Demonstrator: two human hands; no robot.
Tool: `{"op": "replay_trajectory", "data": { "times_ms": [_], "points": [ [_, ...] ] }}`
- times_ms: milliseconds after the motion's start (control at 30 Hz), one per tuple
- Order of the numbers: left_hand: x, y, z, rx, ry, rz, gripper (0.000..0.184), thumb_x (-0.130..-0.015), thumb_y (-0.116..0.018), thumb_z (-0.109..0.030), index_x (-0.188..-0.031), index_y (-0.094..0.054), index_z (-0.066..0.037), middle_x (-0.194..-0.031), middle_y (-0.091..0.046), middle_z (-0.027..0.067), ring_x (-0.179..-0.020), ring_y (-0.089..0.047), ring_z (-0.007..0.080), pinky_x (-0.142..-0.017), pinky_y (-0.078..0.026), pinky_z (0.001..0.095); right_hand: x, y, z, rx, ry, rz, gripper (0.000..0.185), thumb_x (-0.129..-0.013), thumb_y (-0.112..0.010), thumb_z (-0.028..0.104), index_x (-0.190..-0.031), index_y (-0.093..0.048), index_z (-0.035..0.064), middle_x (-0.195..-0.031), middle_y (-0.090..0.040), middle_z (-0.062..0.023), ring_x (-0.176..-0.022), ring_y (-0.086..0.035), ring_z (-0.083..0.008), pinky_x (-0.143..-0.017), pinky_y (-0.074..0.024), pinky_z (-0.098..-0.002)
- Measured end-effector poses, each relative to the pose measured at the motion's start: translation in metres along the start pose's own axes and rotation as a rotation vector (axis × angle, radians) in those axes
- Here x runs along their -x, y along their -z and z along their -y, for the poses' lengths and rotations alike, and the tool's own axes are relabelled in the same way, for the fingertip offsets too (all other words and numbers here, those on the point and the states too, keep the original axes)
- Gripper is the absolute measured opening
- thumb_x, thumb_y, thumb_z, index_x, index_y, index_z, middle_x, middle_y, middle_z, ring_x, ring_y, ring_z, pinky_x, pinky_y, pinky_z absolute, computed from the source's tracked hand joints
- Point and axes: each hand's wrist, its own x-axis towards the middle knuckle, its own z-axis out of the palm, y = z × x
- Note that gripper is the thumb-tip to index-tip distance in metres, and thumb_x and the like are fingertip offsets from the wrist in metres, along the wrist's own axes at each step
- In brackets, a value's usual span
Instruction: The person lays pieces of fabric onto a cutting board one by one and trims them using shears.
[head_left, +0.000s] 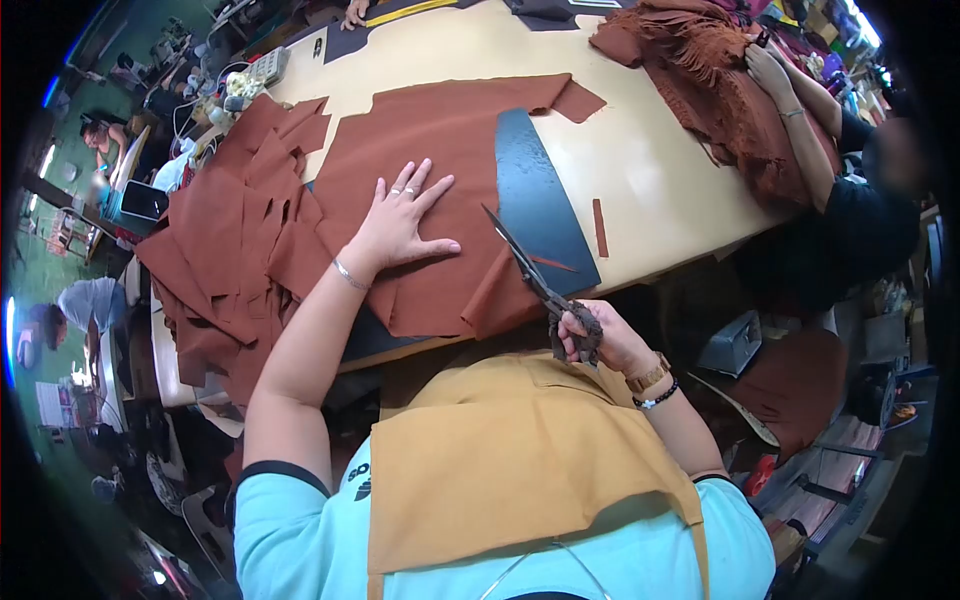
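My left hand (408, 222) lies spread, palm down, on a reddish-brown cloth (430, 130) on the table. Wrapped handles of large scissors (535, 275) are gripped in my right hand (595, 338), just off the table's front edge. The blades point up and left over the cloth and appear slightly parted. Beneath the cloth, a dark blue sheet (540, 190) shows at the right. A narrow brown strip (600, 228) lies right of the sheet. Heaped brown cloth pieces (230, 240) lie to the left of my left hand.
The cream table (660, 170) spans the view. At the right, a co-worker's hands (770, 75) hold fringed brown cloth (710, 90). Another person's hand (355, 14) is at the far edge near a yellow ruler (410, 11). A calculator (268, 66) sits at the back left.
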Motion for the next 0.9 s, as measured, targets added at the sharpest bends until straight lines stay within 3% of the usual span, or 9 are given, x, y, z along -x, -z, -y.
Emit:
{"op": "replay_trajectory", "data": {
  "times_ms": [900],
  "points": [
    [0.030, -0.007, -0.053, 0.023, 0.234, -0.045, 0.109, -0.066, -0.061, -0.080, -0.150, -0.032, -0.016, -0.156, -0.020, 0.0223, -0.145, -0.014, 0.0410, -0.108, -0.012, 0.0701, -0.002, -0.007, -0.003, -0.026, 0.028, -0.035, 0.026, -0.090, -0.067, 0.031, -0.087, -0.061, 0.0052, -0.067, -0.061, -0.0001, -0.056, -0.058, -0.0070, -0.053, -0.0458, -0.0205]
  ]
}}
